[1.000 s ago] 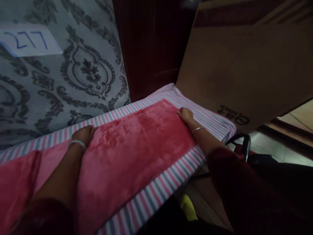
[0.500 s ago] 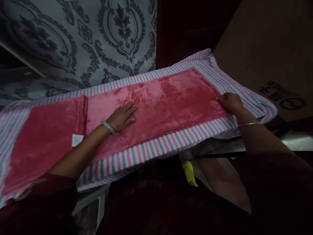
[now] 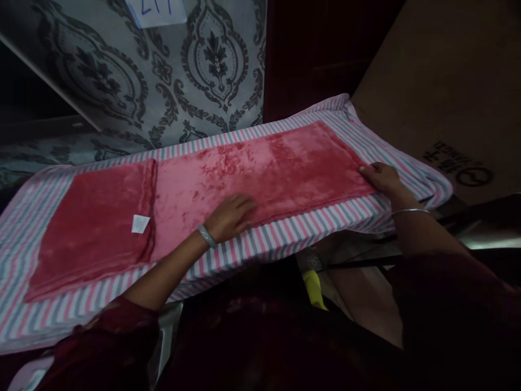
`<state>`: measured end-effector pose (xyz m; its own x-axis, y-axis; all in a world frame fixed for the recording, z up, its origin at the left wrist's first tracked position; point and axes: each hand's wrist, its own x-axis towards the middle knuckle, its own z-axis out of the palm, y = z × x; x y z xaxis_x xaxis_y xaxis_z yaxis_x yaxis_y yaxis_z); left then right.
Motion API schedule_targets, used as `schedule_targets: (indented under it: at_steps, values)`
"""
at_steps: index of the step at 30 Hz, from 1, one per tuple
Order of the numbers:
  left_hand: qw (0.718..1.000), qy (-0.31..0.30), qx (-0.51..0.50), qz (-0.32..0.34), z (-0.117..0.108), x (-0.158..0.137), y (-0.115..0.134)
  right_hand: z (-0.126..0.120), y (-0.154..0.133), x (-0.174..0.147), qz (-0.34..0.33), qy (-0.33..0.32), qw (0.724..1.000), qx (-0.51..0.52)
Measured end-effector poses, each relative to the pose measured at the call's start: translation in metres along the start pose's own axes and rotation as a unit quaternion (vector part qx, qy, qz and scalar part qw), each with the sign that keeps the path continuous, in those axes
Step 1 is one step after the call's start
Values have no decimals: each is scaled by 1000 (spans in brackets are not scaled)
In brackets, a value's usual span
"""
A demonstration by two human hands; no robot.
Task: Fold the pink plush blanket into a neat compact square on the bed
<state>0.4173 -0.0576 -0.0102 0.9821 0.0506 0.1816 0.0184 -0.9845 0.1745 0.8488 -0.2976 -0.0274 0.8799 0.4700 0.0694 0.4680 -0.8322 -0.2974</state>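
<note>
A plush pink-red blanket (image 3: 277, 179) lies in a long strip, with its left end folded over and a white label (image 3: 140, 224) on that fold. Under it is a cloth with pink, grey and white stripes (image 3: 252, 243). Over the blanket's front edge, near its middle, is my left hand (image 3: 228, 218), fingers stretched out and slightly blurred. At the right end, my right hand (image 3: 381, 178) pinches the blanket's near corner between thumb and fingers.
A large cardboard box (image 3: 443, 92) with dark print stands at the right. Behind the cloth is a grey patterned panel (image 3: 215, 60) carrying a paper sign (image 3: 157, 12). Something yellow (image 3: 314, 290) shows below the front edge.
My left hand has slid right and toward the front edge of the blanket. My right hand stays at the right corner. The view has shifted slightly, showing more of the paper sign.
</note>
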Motion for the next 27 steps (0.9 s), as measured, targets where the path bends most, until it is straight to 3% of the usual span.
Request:
schedule_targets:
  at_steps: [3, 8, 12, 19, 22, 25, 27]
  values:
    - [998, -1, 11, 69, 18, 27, 23, 3, -1, -10, 41, -2, 999, 36]
    - [999, -12, 31, 33, 30, 53, 28, 18, 1, -10, 31, 72, 996, 38]
    - [999, -12, 19, -29, 25, 53, 29, 30, 13, -1, 8, 119, 990, 70]
    - [1000, 6, -30, 1, 15, 43, 26, 30, 10, -4, 13, 122, 991, 57]
    - [995, 30, 26, -92, 13, 35, 15, 23, 4, -10, 24, 103, 993, 44]
    - [971, -26, 89, -218, 18, 28, 7, 16, -1, -14, 31, 76, 995, 51]
    - [959, -67, 94, -260, 23, 26, 5, 12, -4, -16, 34, 60, 996, 60]
